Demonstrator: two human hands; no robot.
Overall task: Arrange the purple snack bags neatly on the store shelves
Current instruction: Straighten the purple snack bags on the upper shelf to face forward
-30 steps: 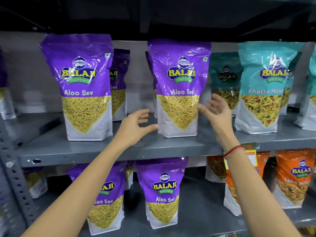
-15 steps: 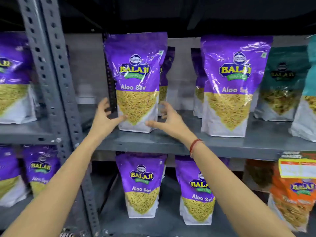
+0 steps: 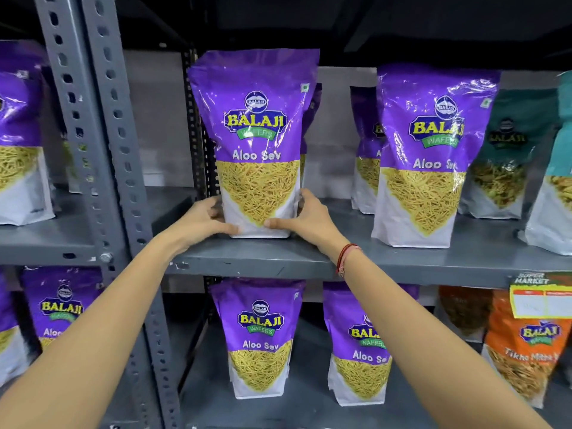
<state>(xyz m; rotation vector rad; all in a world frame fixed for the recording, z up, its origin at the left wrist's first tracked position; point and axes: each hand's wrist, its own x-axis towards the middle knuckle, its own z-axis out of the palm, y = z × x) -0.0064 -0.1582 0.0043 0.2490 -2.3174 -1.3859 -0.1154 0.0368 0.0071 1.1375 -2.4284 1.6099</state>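
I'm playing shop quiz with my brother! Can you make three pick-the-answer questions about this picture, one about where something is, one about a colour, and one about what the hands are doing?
1. Where does the held bag stand?
A. on the floor
B. on the upper shelf, beside the grey post
C. on the lower shelf

2. What colour is the bag at the bottom right?
A. orange
B. pink
C. black

3. What are the hands doing?
A. hanging apart from the bags
B. tearing a bag open
C. gripping the bag's base from both sides

Answers:
1. B, its base rests on that shelf, just right of the post.
2. A, the pack under the price tag is orange.
3. C, the left hand and the right hand press on its lower corners.
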